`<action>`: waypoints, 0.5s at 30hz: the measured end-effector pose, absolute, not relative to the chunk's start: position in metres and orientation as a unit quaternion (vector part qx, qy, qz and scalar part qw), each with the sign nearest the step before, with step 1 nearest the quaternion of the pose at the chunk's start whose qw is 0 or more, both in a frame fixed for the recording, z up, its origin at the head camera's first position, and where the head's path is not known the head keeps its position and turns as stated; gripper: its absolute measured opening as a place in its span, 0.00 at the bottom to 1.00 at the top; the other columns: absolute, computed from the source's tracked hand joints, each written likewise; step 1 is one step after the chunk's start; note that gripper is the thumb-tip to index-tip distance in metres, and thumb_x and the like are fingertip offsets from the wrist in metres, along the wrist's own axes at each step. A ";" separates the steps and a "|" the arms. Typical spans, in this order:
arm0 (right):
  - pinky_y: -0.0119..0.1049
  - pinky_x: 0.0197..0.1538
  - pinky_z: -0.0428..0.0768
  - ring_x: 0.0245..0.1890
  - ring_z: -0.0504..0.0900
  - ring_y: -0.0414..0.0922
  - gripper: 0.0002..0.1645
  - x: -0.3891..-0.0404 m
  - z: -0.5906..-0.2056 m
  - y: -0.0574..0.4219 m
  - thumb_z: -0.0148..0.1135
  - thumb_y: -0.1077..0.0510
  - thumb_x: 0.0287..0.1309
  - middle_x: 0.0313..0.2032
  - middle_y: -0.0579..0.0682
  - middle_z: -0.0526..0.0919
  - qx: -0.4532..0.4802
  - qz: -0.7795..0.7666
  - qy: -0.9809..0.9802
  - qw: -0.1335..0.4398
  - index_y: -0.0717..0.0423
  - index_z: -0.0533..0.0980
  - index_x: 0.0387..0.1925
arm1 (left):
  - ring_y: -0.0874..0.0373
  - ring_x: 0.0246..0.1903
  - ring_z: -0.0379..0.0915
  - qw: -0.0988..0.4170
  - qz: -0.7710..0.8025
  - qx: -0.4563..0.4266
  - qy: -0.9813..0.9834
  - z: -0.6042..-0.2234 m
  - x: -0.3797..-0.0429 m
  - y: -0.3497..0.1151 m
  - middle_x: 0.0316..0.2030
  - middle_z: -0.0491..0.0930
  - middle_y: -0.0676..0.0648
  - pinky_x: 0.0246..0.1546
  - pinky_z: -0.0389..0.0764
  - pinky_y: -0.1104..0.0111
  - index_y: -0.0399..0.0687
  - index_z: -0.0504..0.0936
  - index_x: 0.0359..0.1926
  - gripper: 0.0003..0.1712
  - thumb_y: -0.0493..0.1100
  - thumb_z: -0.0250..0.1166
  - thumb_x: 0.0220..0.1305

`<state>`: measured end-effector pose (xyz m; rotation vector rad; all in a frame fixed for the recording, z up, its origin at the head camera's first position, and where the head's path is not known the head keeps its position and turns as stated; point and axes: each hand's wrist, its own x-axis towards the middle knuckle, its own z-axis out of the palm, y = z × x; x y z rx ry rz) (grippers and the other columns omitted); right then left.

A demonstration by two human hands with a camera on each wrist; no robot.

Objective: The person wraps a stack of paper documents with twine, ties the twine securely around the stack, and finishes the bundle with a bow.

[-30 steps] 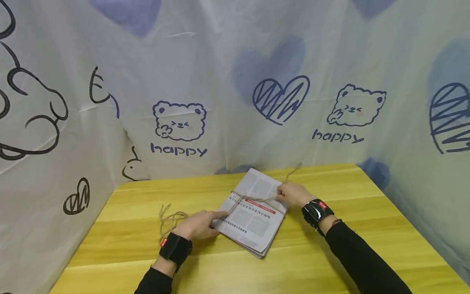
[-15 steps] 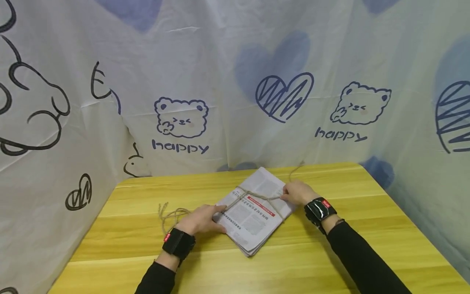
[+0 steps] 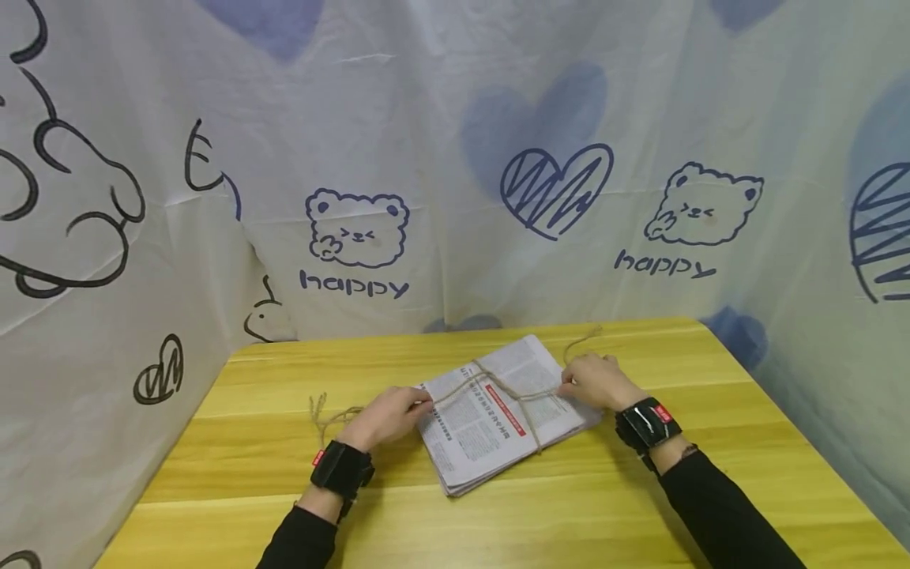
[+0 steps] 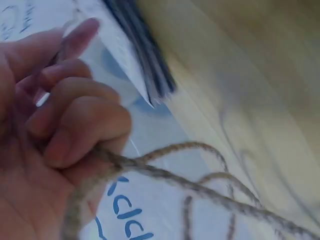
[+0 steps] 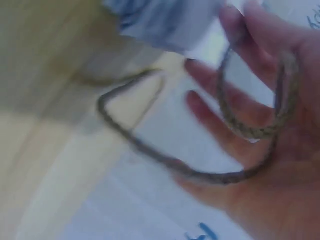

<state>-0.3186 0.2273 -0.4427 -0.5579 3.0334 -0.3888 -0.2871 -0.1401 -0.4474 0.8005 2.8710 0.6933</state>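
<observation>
A stack of folded newspapers (image 3: 476,435) lies slantwise on the table, with brown twine (image 3: 506,387) crossing over its top sheet. At the stack's left edge, my left hand (image 3: 384,417) pinches one length of that twine; in the left wrist view its lower fingers curl round the trailing twine (image 4: 200,187). My right hand (image 3: 599,381) is at the right edge, pinching the other length between thumb and index finger. The right wrist view shows its remaining fingers spread, with a slack loop of twine (image 5: 135,142) hanging across the palm. Both lengths run roughly sideways from the crossing.
Loose twine (image 3: 323,411) lies coiled on the table beyond the left hand, and a free twine end (image 3: 584,338) reaches toward the back edge at right. The yellow wood-grain table (image 3: 569,514) meets a printed white cloth (image 3: 455,237) behind and at both sides.
The newspaper stack has turned clockwise, its far corner swinging right and its near corner left. My right hand has shifted right; my left thumb and fingers have closed together on the twine.
</observation>
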 end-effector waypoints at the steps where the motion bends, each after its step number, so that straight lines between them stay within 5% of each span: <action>1: 0.56 0.49 0.70 0.37 0.79 0.47 0.08 -0.321 -0.446 0.230 0.65 0.52 0.61 0.33 0.47 0.83 -0.187 -0.134 0.973 -0.003 0.50 0.85 0.31 | 0.59 0.36 0.75 0.042 0.231 0.264 0.935 -0.447 -0.287 -0.139 0.40 0.84 0.49 0.40 0.76 0.63 0.46 0.85 0.48 0.14 0.45 0.56 0.73; 4: 0.51 0.51 0.74 0.36 0.80 0.46 0.08 -0.331 -0.451 0.237 0.62 0.55 0.65 0.34 0.48 0.84 -0.199 -0.205 0.958 -0.011 0.53 0.83 0.34 | 0.62 0.37 0.76 0.069 0.249 0.280 0.925 -0.444 -0.286 -0.137 0.42 0.85 0.50 0.40 0.77 0.66 0.46 0.86 0.48 0.14 0.46 0.57 0.72; 6: 0.42 0.38 0.76 0.30 0.78 0.43 0.09 -0.338 -0.453 0.241 0.58 0.56 0.69 0.31 0.50 0.83 -0.198 -0.264 0.944 0.019 0.55 0.82 0.37 | 0.62 0.36 0.75 0.096 0.254 0.289 0.918 -0.444 -0.285 -0.136 0.40 0.85 0.51 0.37 0.76 0.68 0.47 0.87 0.47 0.14 0.46 0.58 0.71; 10: 0.32 0.22 0.66 0.18 0.69 0.40 0.11 -0.351 -0.454 0.249 0.52 0.57 0.72 0.26 0.51 0.78 -0.165 -0.346 0.919 0.092 0.56 0.81 0.42 | 0.62 0.32 0.71 0.143 0.245 0.285 0.916 -0.447 -0.285 -0.137 0.35 0.81 0.54 0.31 0.70 0.69 0.50 0.86 0.43 0.12 0.46 0.57 0.72; 15: 0.33 0.27 0.67 0.23 0.71 0.42 0.12 -0.363 -0.456 0.256 0.54 0.57 0.71 0.33 0.55 0.81 -0.152 -0.339 0.923 0.104 0.56 0.83 0.40 | 0.61 0.32 0.69 0.183 0.225 0.275 0.916 -0.450 -0.284 -0.140 0.33 0.77 0.55 0.33 0.68 0.68 0.55 0.82 0.39 0.11 0.46 0.54 0.74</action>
